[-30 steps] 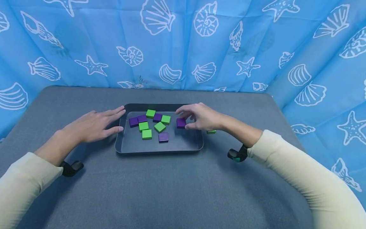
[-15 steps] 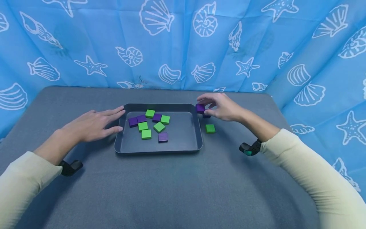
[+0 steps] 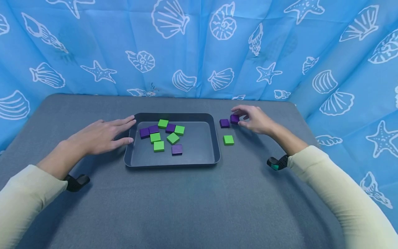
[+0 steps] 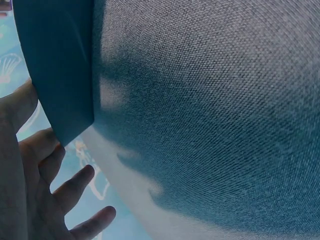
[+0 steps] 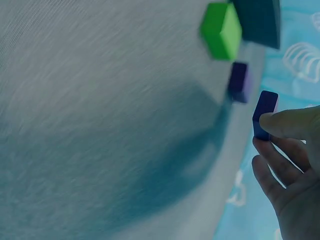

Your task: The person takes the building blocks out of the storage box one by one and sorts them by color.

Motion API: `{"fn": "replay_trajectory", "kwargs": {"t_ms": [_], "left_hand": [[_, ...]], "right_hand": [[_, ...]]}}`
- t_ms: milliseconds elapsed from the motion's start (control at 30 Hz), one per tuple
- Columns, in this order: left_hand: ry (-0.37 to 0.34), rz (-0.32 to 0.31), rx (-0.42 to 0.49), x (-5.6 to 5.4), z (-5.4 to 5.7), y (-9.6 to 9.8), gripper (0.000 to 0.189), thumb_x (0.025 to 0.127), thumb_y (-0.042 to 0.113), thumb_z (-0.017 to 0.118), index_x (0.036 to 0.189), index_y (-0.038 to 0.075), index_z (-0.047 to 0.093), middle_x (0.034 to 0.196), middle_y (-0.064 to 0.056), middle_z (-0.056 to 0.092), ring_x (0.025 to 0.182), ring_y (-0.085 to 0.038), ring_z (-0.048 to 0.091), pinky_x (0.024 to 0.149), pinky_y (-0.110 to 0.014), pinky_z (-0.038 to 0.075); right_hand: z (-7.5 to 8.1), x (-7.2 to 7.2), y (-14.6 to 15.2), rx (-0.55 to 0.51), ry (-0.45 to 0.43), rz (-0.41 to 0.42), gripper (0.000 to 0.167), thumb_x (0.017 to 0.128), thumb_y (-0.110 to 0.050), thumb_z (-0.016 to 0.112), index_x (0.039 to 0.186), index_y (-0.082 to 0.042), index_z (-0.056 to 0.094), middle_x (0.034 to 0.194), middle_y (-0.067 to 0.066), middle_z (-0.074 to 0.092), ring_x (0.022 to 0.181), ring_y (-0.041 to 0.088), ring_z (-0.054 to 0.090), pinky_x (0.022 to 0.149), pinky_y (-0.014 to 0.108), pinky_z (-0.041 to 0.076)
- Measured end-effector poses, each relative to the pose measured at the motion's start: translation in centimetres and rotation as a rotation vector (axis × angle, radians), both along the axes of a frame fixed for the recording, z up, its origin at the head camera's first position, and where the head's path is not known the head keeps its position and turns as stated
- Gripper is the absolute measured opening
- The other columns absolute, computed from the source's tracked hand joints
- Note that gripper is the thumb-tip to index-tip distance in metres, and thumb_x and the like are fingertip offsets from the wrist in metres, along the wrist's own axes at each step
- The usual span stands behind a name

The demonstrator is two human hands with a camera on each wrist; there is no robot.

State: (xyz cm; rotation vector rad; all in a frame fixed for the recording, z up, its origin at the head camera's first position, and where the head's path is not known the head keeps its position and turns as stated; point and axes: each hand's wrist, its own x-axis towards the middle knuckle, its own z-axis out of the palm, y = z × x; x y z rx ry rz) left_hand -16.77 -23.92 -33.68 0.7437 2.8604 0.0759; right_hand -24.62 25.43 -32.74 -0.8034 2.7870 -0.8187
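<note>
Between thumb and fingers my right hand [image 3: 255,119] pinches a purple square tile [image 3: 234,119], beyond the tray's right side. Just left of it a second purple tile [image 3: 224,123] lies on the table, with a green tile [image 3: 228,140] nearer to me. In the right wrist view the pinched tile [image 5: 264,115] is seen edge-on, a gap away from the other purple tile [image 5: 240,82]. My left hand [image 3: 99,136] has its fingers extended, their tips at the left rim of the dark tray [image 3: 174,165]. The left wrist view shows fingertips against the tray's outer wall [image 4: 57,65].
Several green tiles [image 3: 159,146] and purple tiles [image 3: 177,149] lie loosely in the tray, mostly in its left half. The grey table [image 3: 186,207] runs back to a blue shell-patterned curtain [image 3: 199,48].
My right hand has carried the purple tile out of the tray, over its right rim and rightward past the other purple tile. My left hand has stayed at the left rim.
</note>
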Motion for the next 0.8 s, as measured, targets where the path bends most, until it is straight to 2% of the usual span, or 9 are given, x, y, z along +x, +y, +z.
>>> {"fn": "replay_trajectory", "kwargs": {"t_ms": [133,433,800], "left_hand": [[-0.006,-0.003,-0.014,0.0,0.1,0.1,0.076,0.101,0.057,0.043,0.158,0.009,0.027,0.162,-0.017,0.025,0.135,-0.046,0.043,0.105,-0.073,0.028],[-0.014,-0.005,-0.011,0.0,0.1,0.1,0.075,0.102,0.057,0.042,0.158,0.009,0.026,0.163,-0.017,0.024,0.136,-0.045,0.042,0.105,-0.074,0.027],[-0.006,0.006,0.006,0.0,0.0,0.0,0.075,0.102,0.057,0.043,0.157,0.009,0.028,0.162,-0.016,0.024,0.135,-0.045,0.043,0.105,-0.075,0.025]], "right_hand": [[-1.0,-0.1,0.7,0.030,-0.005,-0.031,0.053,0.084,0.011,0.067,0.135,0.006,0.053,0.130,0.025,0.061,0.120,0.040,0.058,0.103,0.055,0.044],[-2.4,-0.2,1.1,0.025,0.002,-0.048,0.057,0.084,0.011,0.067,0.138,0.003,0.051,0.130,0.026,0.060,0.123,0.042,0.056,0.105,0.056,0.042],[-3.0,-0.3,1.4,0.052,-0.025,-0.026,0.055,0.087,0.011,0.063,0.140,0.003,0.049,0.134,0.027,0.057,0.128,0.044,0.051,0.109,0.059,0.036]]}}
